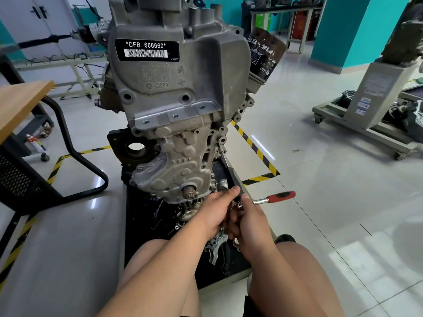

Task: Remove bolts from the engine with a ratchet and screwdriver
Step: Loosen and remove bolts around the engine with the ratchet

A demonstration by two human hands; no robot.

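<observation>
A wooden-topped table (21, 99) on black metal legs stands at my far left. The grey cast-aluminium engine (174, 88) stands upright on a black mat (142, 227) before my knees. Low at its right side, my left hand (215, 211) curls round the black-handled screwdriver (231, 176), whose tip meets the engine's right edge. Touching it, my right hand (251, 217) seems to clasp the head of the chrome ratchet (273, 198), though the fingers are hidden. Its red-and-black grip juts rightward.
</observation>
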